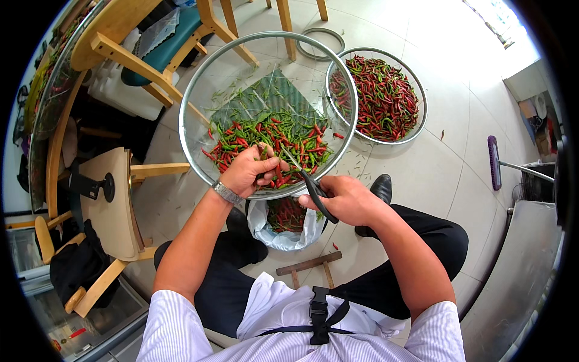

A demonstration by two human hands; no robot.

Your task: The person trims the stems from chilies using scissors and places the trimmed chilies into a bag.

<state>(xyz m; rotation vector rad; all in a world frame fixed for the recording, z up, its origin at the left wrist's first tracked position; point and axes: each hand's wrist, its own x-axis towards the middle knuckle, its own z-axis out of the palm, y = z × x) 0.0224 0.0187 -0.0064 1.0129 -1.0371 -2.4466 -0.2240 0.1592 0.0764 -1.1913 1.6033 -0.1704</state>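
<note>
My left hand (253, 168), with a metal watch at the wrist, is over the near side of a large round mesh sieve (352, 149). Its fingers pinch a chili pepper (263, 153), mostly hidden by them. In my right hand (346, 199) is a pair of black-handled scissors (312, 189), its blades pointing toward the left fingertips. Red and green chili peppers (246, 133) heap in the near half of the sieve, with green stem cuttings (235, 92) scattered beyond them. Under the sieve's near rim, between my legs, a white plastic bag (258, 231) holds more chili peppers.
A second round sieve (424, 108) full of chili peppers rests on the tiled floor behind, at right. Past the big sieve lies a metal ring (304, 50). Wooden chairs (135, 61) crowd the left. At right are a purple broom head (494, 163) and a metal surface (515, 262).
</note>
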